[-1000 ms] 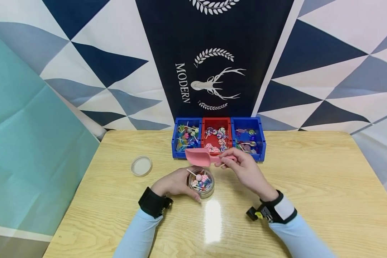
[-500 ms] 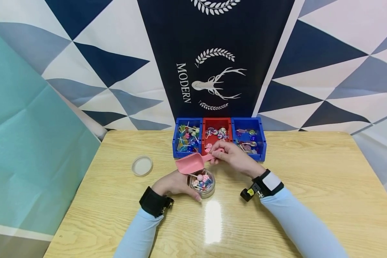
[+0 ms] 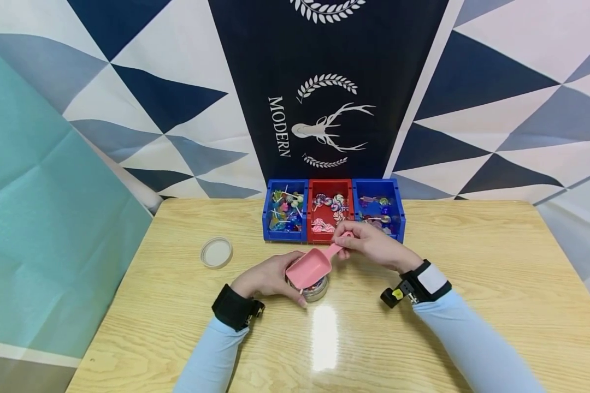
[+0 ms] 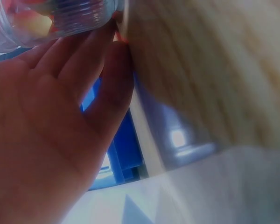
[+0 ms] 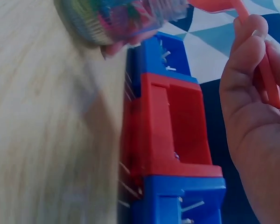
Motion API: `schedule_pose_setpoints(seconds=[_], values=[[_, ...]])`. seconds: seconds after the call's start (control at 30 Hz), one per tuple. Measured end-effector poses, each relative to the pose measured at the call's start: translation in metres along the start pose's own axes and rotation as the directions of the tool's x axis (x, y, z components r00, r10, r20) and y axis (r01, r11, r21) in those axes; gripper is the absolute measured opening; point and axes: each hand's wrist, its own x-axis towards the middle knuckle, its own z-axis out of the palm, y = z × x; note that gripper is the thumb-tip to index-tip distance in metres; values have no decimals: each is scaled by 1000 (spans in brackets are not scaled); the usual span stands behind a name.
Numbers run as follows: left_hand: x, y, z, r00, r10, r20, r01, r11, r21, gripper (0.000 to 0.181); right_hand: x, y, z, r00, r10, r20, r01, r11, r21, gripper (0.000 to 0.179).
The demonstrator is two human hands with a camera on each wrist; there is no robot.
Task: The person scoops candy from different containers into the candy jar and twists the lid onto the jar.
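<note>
My right hand (image 3: 371, 245) pinches the handle of a pink scoop (image 3: 308, 268). The scoop's bowl lies over the mouth of a clear jar (image 3: 317, 295), hiding most of the candy inside; no candy shows in the bowl. My left hand (image 3: 267, 278) holds the jar from its left side, thumb toward the near side and fingers round the back. In the left wrist view the fingers curve behind the ribbed jar (image 4: 79, 16). From the right wrist the jar (image 5: 126, 18) shows coloured pieces through its wall.
A round pale lid (image 3: 216, 252) lies left of the jar. Behind the hands stand a left blue bin (image 3: 285, 236), a red bin (image 3: 319, 238) and a right blue bin (image 3: 400, 218), each with small candies or lollipops. A patterned backdrop (image 3: 187, 93) rises behind the table.
The scoop has swung left, then come toward me over the jar, its bowl now angled down over the mouth. The left hand and jar have stayed in place.
</note>
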Motion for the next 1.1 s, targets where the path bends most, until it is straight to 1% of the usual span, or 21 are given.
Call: schedule_pose_setpoints(seconds=[0.17, 0.3, 0.4, 0.43, 0.5, 0.57, 0.63, 0.7, 0.8, 0.83, 0.87, 0.93, 1.0, 1.03, 1.07, 1.1], values=[[1, -1, -1, 1000, 9, 3, -9, 999, 41, 92, -7, -6, -8, 999, 18, -38, -19, 999, -37, 15], [2, -3, 0, 1000, 27, 3, -27, 999, 38, 92, -13, -15, -12, 997, 25, -78, -30, 997, -66, 14], [2, -3, 0, 1000, 28, 3, -28, 999, 37, 90, -18, -25, -12, 994, 12, -110, -27, 990, -136, 11], [2, -3, 0, 1000, 26, 3, -26, 999, 43, 90, -20, -28, -10, 994, -4, -113, -16, 985, -174, 10], [2, -3, 0, 1000, 19, 0, -19, 998, 58, 89, -23, -34, -6, 994, -43, -104, 14, 964, -266, 9], [2, -3, 0, 1000, 17, 0, -16, 997, 76, 89, -26, -40, 0, 993, -96, -70, 64, 930, -363, 9], [2, -2, -1, 1000, 16, -2, -15, 996, 93, 88, -28, -44, 8, 987, -157, -29, 127, 882, -454, 9], [2, -2, -1, 1000, 18, 2, -18, 994, 103, 86, -31, -48, 17, 976, -216, 8, 188, 829, -527, 10], [2, -1, -1, 1000, 17, 10, -18, 995, 100, 86, -37, -53, 30, 950, -311, 44, 271, 741, -615, 13], [2, -1, -1, 1000, 19, 12, -20, 995, 93, 85, -39, -54, 35, 937, -345, 54, 298, 709, -639, 15], [2, -1, -1, 1000, 19, 14, -20, 996, 86, 85, -42, -56, 39, 923, -379, 66, 323, 669, -670, 17], [2, -1, -1, 1000, 17, 14, -18, 997, 69, 86, -46, -57, 47, 895, -439, 82, 356, 590, -725, 19], [2, -2, -1, 1000, 16, 10, -16, 998, 65, 86, -50, -58, 53, 875, -475, 90, 367, 531, -764, 20], [2, -2, -1, 1000, 17, 10, -18, 998, 60, 86, -51, -58, 55, 869, -487, 90, 366, 510, -778, 21], [2, -1, -1, 1000, 15, 9, -16, 998, 65, 86, -52, -58, 56, 867, -491, 85, 362, 502, -786, 21], [1, -1, -1, 1000, 15, 8, -15, 998, 65, 86, -52, -58, 57, 868, -491, 72, 353, 508, -786, 20]])
